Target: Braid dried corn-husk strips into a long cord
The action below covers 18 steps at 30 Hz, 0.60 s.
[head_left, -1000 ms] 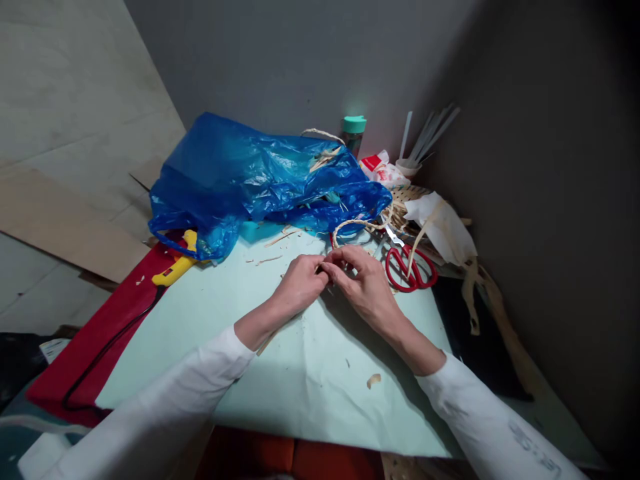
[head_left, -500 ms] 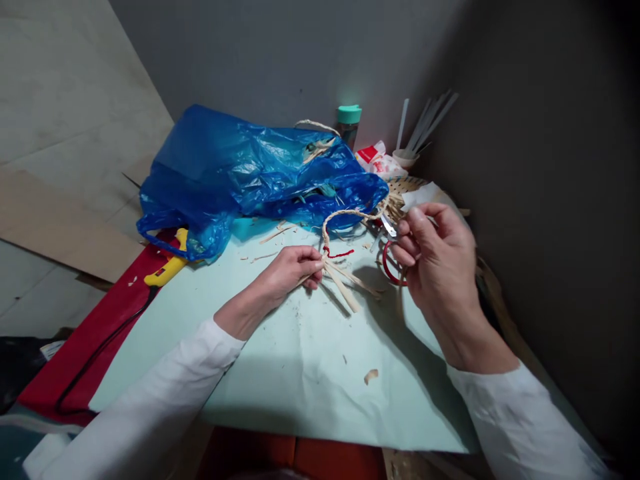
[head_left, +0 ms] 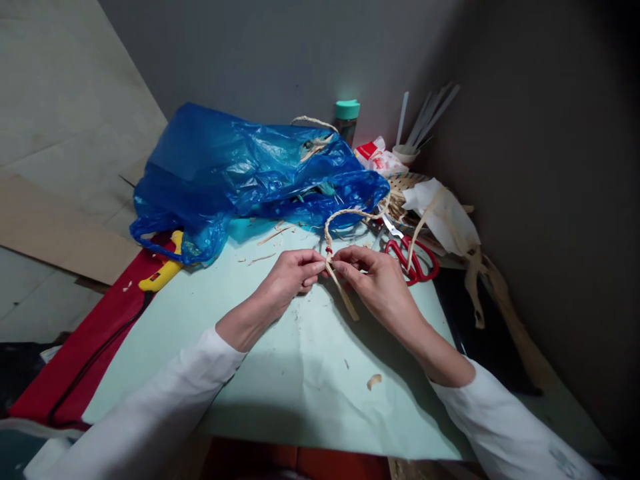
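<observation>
Head view: our left hand and right hand together pinch a braided cord. Scissors lie toward the worktop's right edge.

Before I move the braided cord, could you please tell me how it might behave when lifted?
The braided cord would probably flop, since it lies in a curve. It is likely light, being slim. The loose strip beyond the red tie may swing or twist, as its far end is unheld.
</observation>
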Motion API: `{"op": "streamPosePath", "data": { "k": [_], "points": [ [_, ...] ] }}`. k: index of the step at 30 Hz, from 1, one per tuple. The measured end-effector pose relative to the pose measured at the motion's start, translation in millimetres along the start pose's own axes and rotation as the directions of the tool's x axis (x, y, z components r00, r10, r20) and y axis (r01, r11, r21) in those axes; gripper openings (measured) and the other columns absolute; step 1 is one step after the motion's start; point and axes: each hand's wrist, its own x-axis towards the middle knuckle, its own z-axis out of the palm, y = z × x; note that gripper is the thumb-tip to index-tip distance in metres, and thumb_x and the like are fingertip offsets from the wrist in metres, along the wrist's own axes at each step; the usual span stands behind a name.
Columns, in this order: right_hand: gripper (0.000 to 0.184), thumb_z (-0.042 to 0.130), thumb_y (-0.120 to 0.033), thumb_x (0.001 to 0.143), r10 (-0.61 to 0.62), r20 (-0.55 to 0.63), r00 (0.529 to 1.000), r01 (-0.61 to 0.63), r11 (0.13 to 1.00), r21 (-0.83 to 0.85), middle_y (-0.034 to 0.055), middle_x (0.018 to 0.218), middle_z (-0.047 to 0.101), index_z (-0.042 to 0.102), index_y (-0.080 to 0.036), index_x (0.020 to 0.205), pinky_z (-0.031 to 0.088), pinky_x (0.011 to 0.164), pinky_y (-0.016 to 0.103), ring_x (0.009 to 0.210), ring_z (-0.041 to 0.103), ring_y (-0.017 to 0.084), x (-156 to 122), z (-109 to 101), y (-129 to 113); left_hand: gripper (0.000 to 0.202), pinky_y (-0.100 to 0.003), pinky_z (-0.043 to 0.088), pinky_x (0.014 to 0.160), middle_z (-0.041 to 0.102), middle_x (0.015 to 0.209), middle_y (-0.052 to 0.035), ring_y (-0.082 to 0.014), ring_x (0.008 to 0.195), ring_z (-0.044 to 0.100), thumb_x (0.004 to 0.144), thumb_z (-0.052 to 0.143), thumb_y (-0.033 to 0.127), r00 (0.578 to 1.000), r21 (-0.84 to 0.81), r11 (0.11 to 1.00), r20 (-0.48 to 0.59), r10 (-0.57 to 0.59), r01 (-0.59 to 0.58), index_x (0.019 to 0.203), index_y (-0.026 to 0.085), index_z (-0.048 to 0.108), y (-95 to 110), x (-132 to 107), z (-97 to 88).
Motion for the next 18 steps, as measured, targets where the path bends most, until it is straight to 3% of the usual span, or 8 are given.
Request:
{"op": "streamPosePath", "data": {
  "k": [3, 7, 14, 18],
  "points": [
    [0.015, 0.054, -0.027, 0.084, 0.031, -0.036, 0.999, -0.030, 0.999, 0.012, 0.0038, 0.077, 0.070, 0.066, -0.018, 0.082, 0.044, 0.063, 0.028, 0.067, 0.062, 0.017, 1.1, 3.0, 2.6, 0.009, -0.019, 0.017, 0.043, 0.046, 0.055, 0.0035, -0.0018, 0.042, 0.029, 0.074, 0.064, 0.019, 0.999, 0.031, 1.000, -0.034, 0.002, -0.001, 0.071, 0.012, 0.060, -0.3, -0.7, 1.8],
    [0.015, 0.057, -0.029, 0.083, 0.074, -0.052, 0.996, -0.073, 0.997, 0.019, 0.0032, 0.070, 0.070, 0.066, -0.018, 0.078, 0.043, 0.060, 0.028, 0.061, 0.061, 0.016, 3.1, 3.9, 3.6, 0.006, -0.020, 0.016, 0.043, 0.056, 0.063, -0.0011, -0.0017, 0.042, 0.030, 0.074, 0.061, 0.017, 0.999, 0.060, 0.998, -0.045, 0.011, -0.009, 0.073, 0.011, 0.061, 0.8, -1.1, 3.5],
    [0.018, 0.055, -0.023, 0.085, -0.114, -0.102, 0.988, 0.097, 0.981, -0.166, 0.0066, 0.084, 0.068, 0.071, -0.018, 0.085, 0.045, 0.070, 0.030, 0.078, 0.061, 0.019, -0.3, 5.3, 0.5, 0.009, -0.020, 0.015, 0.043, 0.057, 0.067, -0.0017, -0.0013, 0.043, 0.028, 0.076, 0.062, 0.020, 0.999, 0.057, 0.998, -0.025, 0.025, -0.024, 0.075, 0.011, 0.061, -1.9, 0.9, 0.6],
    [0.020, 0.052, -0.022, 0.087, -0.138, -0.089, 0.986, 0.127, 0.985, -0.117, 0.0067, 0.093, 0.069, 0.066, -0.019, 0.100, 0.046, 0.069, 0.029, 0.082, 0.063, 0.019, -4.6, 5.8, -3.3, 0.009, -0.020, 0.016, 0.043, 0.054, 0.065, -0.0004, -0.0016, 0.043, 0.029, 0.077, 0.061, 0.020, 0.999, 0.037, 0.999, -0.032, 0.035, -0.034, 0.076, 0.011, 0.061, -1.6, -0.6, 0.5]
  ]
}}
